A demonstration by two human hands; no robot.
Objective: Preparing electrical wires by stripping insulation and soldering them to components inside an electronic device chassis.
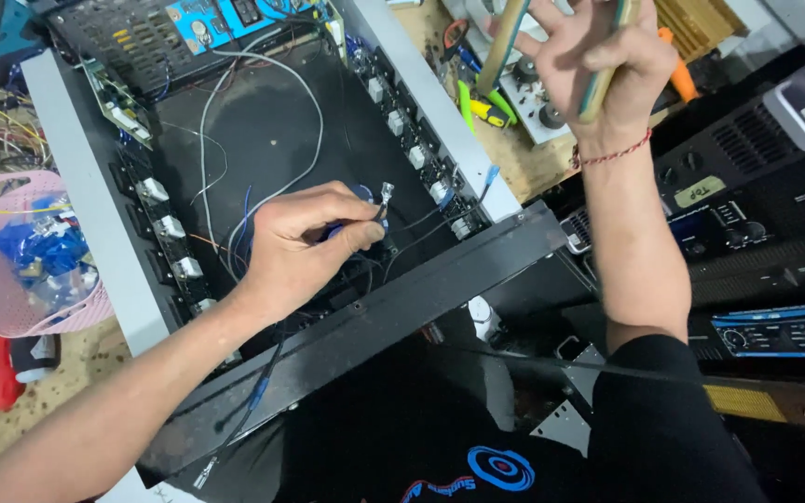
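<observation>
An open black metal chassis (pixel 263 130) lies in front of me, with white and grey wires (pixel 302 168) running across its floor. My left hand (pixel 305 242) rests inside it near the front rail, fingers pinching a blue wire that ends in a small metal connector (pixel 387 194). Above the workbench at the top, my right hand (pixel 598 56) is raised and gripping a flat green-and-tan tool handle (pixel 607 65); a second slim tool (pixel 505 42) passes between its fingers. A red string circles that wrist.
A pink basket (pixel 11 270) of blue parts sits at left. Rows of white connectors (pixel 407 140) line the chassis sides. Pliers and tools (pixel 482 107) lie on the wooden bench. Black audio units (pixel 757 214) stack at right. A circuit board (pixel 118 98) stands at the upper left.
</observation>
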